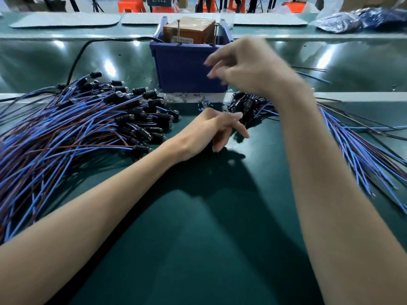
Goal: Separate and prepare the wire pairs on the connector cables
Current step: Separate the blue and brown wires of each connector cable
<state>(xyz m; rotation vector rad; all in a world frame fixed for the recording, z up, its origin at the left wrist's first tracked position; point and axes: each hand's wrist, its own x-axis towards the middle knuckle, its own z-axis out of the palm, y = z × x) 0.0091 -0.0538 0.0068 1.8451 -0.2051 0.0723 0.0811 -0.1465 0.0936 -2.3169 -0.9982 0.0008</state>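
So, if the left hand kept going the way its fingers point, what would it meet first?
The left hand would probably meet the cluster of black connectors just past its fingertips; depth is unclear, so it may already touch them.

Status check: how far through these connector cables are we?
Done: unclear; a large cable pile lies left and a smaller cable bundle right, but neither plainly shows separated pairs. In hand: the left hand rests at the smaller bundle's black connectors; the right hand, blurred, hovers before the blue bin, seemingly empty. Left: probably much of the job.
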